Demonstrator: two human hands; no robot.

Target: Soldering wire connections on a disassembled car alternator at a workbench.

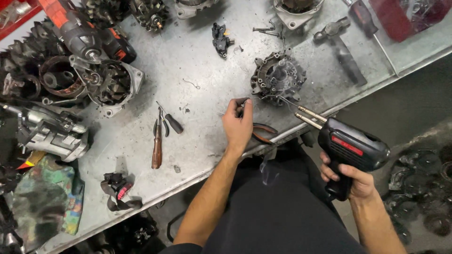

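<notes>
Right hand (351,181) grips one black soldering gun (351,146); left hand (238,124) pinches thin solder wire (263,98), barely discernible, beside one alternator housing (278,77). Pliers (263,131) partly hidden.

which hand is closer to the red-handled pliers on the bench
Left. The left hand is right over the pliers, partly covering them. The right hand is off the bench edge, gripping the black soldering gun.

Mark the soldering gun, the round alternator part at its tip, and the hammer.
soldering gun (353,146), head view, black body
alternator part (278,77), head view, centre hub
hammer (343,51), head view, handle
</notes>
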